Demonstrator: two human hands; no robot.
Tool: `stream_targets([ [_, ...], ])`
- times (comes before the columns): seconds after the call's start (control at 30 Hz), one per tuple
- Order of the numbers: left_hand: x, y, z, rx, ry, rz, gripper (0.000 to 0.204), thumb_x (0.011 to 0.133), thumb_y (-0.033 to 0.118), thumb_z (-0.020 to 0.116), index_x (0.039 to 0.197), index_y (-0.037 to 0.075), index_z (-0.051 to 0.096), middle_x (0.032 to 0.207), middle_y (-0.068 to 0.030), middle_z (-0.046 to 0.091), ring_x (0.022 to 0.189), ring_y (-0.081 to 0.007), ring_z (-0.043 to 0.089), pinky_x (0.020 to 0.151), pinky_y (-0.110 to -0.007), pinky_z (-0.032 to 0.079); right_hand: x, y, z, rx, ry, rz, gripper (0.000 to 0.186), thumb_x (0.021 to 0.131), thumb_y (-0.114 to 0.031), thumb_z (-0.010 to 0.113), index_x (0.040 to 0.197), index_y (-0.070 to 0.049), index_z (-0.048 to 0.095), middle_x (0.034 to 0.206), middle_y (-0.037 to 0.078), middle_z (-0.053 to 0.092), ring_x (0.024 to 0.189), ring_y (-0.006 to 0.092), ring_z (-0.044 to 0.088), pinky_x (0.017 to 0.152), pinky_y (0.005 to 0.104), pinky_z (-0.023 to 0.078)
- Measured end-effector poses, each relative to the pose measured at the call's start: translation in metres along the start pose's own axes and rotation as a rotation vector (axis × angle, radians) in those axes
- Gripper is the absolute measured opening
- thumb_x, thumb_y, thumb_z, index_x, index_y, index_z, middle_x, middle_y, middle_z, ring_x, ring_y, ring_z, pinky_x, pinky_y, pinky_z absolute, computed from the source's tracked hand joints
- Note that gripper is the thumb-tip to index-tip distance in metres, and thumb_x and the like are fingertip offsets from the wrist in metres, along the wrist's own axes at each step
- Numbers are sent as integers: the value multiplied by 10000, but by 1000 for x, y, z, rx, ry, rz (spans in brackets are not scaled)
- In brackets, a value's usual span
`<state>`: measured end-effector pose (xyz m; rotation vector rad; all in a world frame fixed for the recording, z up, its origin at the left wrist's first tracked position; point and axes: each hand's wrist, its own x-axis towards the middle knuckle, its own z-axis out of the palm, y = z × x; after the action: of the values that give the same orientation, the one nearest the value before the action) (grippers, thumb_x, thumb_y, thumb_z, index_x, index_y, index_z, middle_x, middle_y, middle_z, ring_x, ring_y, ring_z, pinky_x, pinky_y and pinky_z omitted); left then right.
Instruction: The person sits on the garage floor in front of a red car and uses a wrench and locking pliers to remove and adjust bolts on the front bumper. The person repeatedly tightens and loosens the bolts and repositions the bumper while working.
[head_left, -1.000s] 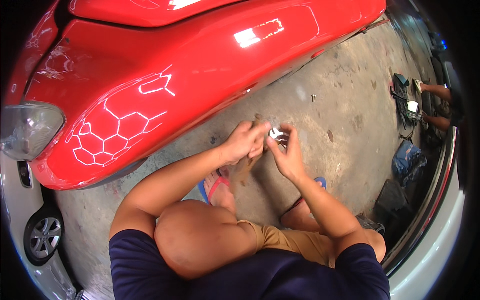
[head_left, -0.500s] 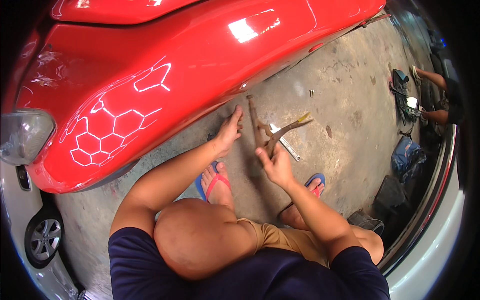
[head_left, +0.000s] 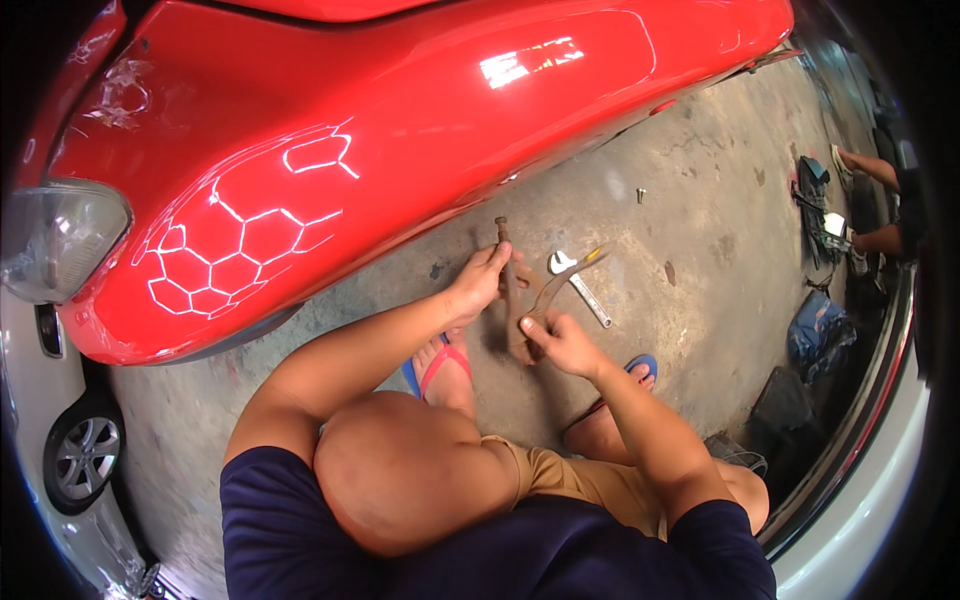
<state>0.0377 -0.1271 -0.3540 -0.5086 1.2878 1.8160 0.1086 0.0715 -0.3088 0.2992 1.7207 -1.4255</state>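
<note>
A rusty, forked metal part (head_left: 522, 345) is held between my two hands in front of my knees. My left hand (head_left: 480, 282) is closed around its straight leg, below a bolt-like end (head_left: 501, 228) that sticks up past my fingers. Lower down, where the legs join, my right hand (head_left: 562, 342) grips the same part with the thumb on top. The other leg curves off to the right and ends in a yellow mark (head_left: 597, 253). Just beyond it on the floor lies a silver adjustable wrench (head_left: 592, 300), partly behind that curved leg.
A glossy red car body panel (head_left: 400, 130) spans the far side, with a headlight (head_left: 65, 240) at left. A small bolt (head_left: 641, 196) is on the concrete floor (head_left: 700, 230). At right are a blue bag (head_left: 817, 325), a dark bin (head_left: 785, 400) and another person's legs (head_left: 875, 170).
My left hand has gone from beside the metal part to a grip on its straight leg. The part has come slightly nearer to me, and the whole view has shifted a little.
</note>
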Motion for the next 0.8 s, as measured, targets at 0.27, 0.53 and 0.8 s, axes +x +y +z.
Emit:
stream_targets([
  [0.27, -40, 55, 2, 741, -185, 373, 494, 1107, 453, 404, 971, 4, 558, 852, -136, 621, 743, -215, 601, 661, -367, 510, -15, -104, -31, -726, 485, -341, 366, 1001, -369, 648, 842, -40, 620, 630, 150, 595, 563, 372, 597, 608, 474, 496],
  [0.53, -61, 92, 19, 765, -593, 165, 519, 1111, 450, 387, 935, 12, 604, 780, -110, 627, 751, -227, 616, 730, -397, 501, -12, -97, -72, -907, 32, -885, 407, 1004, -392, 606, 808, -47, 512, 744, 151, 530, 693, 394, 571, 620, 464, 472],
  [0.8, -65, 66, 37, 1314, -298, 430, 436, 1075, 426, 468, 996, 19, 604, 862, -265, 696, 823, -499, 663, 722, -579, 512, -34, -61, -17, -292, 399, -237, 551, 1079, -371, 498, 725, 40, 591, 591, 214, 570, 566, 331, 577, 571, 448, 445],
])
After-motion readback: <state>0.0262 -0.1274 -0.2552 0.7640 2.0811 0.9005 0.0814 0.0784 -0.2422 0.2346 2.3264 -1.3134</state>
